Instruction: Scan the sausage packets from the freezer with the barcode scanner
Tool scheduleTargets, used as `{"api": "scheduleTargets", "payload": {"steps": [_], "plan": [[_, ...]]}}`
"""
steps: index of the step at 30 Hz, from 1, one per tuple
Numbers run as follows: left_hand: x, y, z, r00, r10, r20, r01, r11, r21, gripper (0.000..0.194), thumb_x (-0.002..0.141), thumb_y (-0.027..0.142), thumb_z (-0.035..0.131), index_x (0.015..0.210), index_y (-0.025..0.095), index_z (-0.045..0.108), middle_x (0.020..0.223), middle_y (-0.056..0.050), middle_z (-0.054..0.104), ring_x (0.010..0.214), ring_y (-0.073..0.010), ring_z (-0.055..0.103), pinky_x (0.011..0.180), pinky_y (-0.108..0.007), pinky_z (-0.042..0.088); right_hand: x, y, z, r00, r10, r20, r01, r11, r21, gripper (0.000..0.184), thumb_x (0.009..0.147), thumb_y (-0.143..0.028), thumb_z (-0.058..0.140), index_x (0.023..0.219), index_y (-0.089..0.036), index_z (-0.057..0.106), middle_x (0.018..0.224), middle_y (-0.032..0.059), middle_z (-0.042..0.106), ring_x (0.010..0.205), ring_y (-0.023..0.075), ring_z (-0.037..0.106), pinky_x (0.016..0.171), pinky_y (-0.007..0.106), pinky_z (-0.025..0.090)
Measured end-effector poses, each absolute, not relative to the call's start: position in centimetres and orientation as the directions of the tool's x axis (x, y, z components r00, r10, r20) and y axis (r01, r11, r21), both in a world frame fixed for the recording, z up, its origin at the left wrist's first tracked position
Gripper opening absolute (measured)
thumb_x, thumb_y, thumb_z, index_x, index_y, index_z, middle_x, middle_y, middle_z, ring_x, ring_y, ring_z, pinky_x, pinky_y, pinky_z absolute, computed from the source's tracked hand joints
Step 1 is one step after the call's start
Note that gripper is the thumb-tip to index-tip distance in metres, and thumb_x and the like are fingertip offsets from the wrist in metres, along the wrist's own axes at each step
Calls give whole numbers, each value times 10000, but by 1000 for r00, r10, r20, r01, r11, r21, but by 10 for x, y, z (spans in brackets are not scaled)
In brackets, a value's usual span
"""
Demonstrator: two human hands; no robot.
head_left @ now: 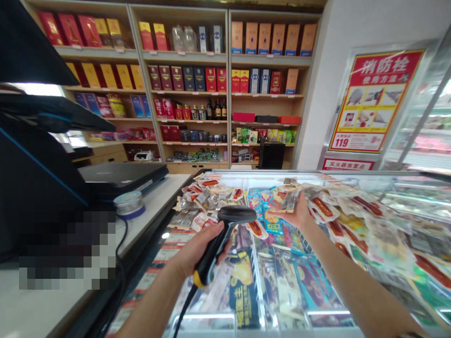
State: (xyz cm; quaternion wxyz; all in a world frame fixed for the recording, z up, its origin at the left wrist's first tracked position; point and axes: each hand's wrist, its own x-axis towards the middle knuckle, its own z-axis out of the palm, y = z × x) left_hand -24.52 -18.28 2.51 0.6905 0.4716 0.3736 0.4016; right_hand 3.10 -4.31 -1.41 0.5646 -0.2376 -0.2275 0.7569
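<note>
My left hand (188, 249) is wrapped around the handle of a black barcode scanner (234, 213) with a yellow base and a cable running down. Its head points towards the middle of the chest freezer. My right hand (298, 213), farther off, grips a small clear snack packet (290, 201) with a label on it. Loose vacuum-packed sausages (322, 206) lie heaped just right of that hand. More small snack packets (207, 195) are piled left of the scanner. Beneath both hands, bagged ice creams (243, 286) show through the freezer's glass top.
A white counter (155, 202) runs along the left, with a black flat scale-like device (123, 173), a roll of tape (129, 204) and dark cables. Dark screens stand at far left. Behind the freezer rise wooden shelves (229, 58) of boxed goods. A red-and-yellow poster (377, 101) hangs right.
</note>
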Motion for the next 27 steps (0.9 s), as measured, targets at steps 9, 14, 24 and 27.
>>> {"api": "scheduleTargets", "payload": {"steps": [9,14,24,27], "plan": [[-242,-185,21,498,854,-153,-257,313,914,368,751,456,397,866,135,534,602,-28,542,426,-89,483,398,-186,319,34,-46,-8,-254,967,22,-740,-180,-648,471,736,-565,305,967,-208,509,908,85,602,930,256,530,808,579,295],[-241,-186,20,544,823,-164,-266,355,896,384,750,453,399,910,132,535,615,-31,531,430,-87,477,403,-189,317,26,-47,-12,-280,958,52,-700,-167,-694,409,753,-517,323,979,-231,508,870,55,627,844,219,575,802,514,351],[-237,-189,23,563,813,-148,-276,354,894,396,729,465,432,898,123,540,600,-30,527,419,-79,459,401,-192,313,21,-46,-13,-242,967,84,-630,-91,-772,448,744,-545,301,1014,-246,496,862,47,638,827,214,582,778,477,378],[-235,-187,23,536,831,-147,-301,351,886,385,739,465,417,908,137,528,596,-20,526,417,-73,449,406,-193,318,21,-49,-11,-251,963,102,-628,-81,-774,459,748,-543,289,1030,-244,493,867,51,638,835,214,580,780,480,374]]}}
